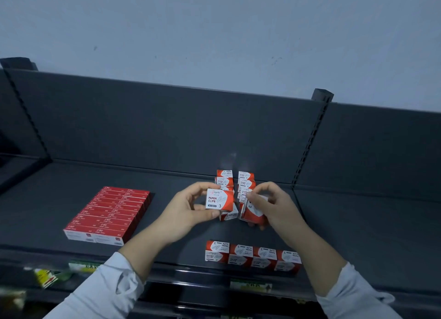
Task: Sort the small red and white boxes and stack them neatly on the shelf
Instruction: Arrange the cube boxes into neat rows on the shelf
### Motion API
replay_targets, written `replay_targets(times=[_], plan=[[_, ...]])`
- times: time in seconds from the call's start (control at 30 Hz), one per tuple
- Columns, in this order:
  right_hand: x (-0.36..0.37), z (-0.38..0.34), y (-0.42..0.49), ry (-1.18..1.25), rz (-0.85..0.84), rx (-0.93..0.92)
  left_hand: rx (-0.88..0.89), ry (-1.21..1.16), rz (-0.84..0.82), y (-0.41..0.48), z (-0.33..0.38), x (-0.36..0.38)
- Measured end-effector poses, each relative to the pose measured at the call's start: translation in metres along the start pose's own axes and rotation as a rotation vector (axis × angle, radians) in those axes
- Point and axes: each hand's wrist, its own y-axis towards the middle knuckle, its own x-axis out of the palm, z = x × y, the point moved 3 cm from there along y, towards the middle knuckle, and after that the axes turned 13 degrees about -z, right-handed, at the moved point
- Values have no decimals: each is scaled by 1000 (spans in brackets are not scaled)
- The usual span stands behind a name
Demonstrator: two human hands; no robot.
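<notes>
L hand (188, 210) grips a red & white box (219, 199), label facing up, over the shelf (358, 223). R hand (274, 206) grips a second box (253, 212), tilted. Two small stacks (235, 182) stand just behind. Front row (253, 255): 4 boxes.

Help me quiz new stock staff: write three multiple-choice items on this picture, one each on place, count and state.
1. Where does the block of flat red boxes lie?
A) left of the left hand
B) right of the right hand
C) on the floor

2. How many boxes form the front row?
A) two
B) four
C) seven

3. What is the left hand doing?
A) hanging empty
B) making an empty fist
C) holding a paper clip box

Key: 1 A, it lies on the shelf, left of that hand; 2 B, four stand side by side at the shelf's front edge; 3 C, thumb and fingers pinch it, while the right hand grips another box.
</notes>
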Motion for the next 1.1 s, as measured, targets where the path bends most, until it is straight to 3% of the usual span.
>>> replay_targets(times=[0.23, 0.4, 0.7, 1.1], plan=[[-4, -8, -4, -211, -167, 42, -5, -28, -1, 2, 2, 5], [-6, -2, -5, -188, -195, 83, 13, -48, -34, 6, 3, 11], [-21, -1, -15, -19, 4, -24, 38, -54, -95, 15, 6, 18], [-32, -2, -23, 118, 82, -81, 76, -98, -92, 30, 13, 32]])
